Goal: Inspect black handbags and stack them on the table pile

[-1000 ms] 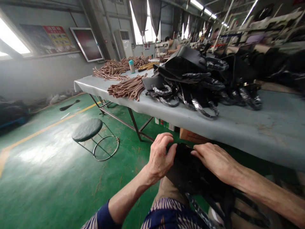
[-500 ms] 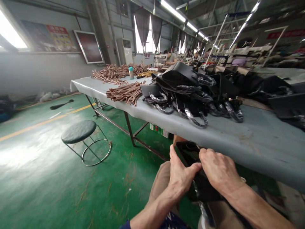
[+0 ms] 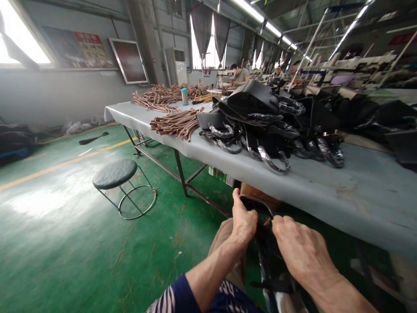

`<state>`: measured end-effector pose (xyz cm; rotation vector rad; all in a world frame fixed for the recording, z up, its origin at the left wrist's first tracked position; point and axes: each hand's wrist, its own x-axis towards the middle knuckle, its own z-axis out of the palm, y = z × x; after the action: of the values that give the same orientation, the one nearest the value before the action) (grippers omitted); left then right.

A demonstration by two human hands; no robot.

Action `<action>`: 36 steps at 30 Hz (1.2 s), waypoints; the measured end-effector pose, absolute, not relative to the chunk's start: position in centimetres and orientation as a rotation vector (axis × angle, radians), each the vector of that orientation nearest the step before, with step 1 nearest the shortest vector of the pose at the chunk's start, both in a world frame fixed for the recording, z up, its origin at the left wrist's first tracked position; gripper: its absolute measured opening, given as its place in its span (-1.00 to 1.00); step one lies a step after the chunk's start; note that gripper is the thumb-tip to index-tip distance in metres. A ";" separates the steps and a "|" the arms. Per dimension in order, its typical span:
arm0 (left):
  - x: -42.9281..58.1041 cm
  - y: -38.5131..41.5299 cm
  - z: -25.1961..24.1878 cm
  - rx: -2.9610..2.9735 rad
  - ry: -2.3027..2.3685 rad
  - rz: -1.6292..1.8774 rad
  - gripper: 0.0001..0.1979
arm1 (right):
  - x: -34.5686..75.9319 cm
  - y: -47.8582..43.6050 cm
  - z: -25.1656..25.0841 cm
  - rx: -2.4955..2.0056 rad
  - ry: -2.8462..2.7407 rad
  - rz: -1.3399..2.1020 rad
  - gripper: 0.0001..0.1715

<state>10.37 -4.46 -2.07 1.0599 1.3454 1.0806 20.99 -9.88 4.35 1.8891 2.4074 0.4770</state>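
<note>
A black leather bag (image 3: pixel 266 252) rests on my lap, below the front edge of the grey table (image 3: pixel 325 182). My left hand (image 3: pixel 243 221) is closed on the bag's near top edge, thumb pointing up. My right hand (image 3: pixel 298 250) lies over the bag's right side with its fingers curled onto the rim. The bag's lower part is hidden behind my hands and arms.
A heap of black bags with plastic-wrapped handles (image 3: pixel 270 126) sits on the table. Beyond it lie bundles of brown leather straps (image 3: pixel 177 122) and a teal bottle (image 3: pixel 184 95). A round stool (image 3: pixel 114 174) stands on the green floor. People work at machines far behind.
My left hand has turned from flat on the bag to gripping its top edge. Both hands have drawn the bag upright and nearer, and the view has swung slightly.
</note>
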 end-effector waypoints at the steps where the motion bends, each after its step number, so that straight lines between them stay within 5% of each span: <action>1: 9.8 -4.1 -2.3 1.066 1.316 1.085 -0.12 | 21.5 -9.8 4.3 1.886 2.406 0.487 -0.69; 7: 2.8 -3.4 1.7 1.639 1.147 0.477 -0.53 | 24.2 -9.4 4.6 1.898 2.498 0.386 -0.73; 14: -2.1 -4.6 3.4 1.717 1.201 0.051 -0.74 | 21.6 -8.6 4.0 1.814 2.494 -0.361 -0.66; 22: -3.1 -6.5 -0.9 1.895 0.990 0.612 -0.43 | 18.9 -7.7 0.7 1.690 2.518 -0.614 -0.69; 36: -2.9 -5.3 -1.6 2.026 1.013 0.567 -0.98 | 18.9 -7.5 0.9 1.788 2.482 -0.616 -0.66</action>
<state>-2.90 -5.34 -1.63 2.0256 1.0131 0.5669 18.89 -7.55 0.88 1.7881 2.4819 -0.6158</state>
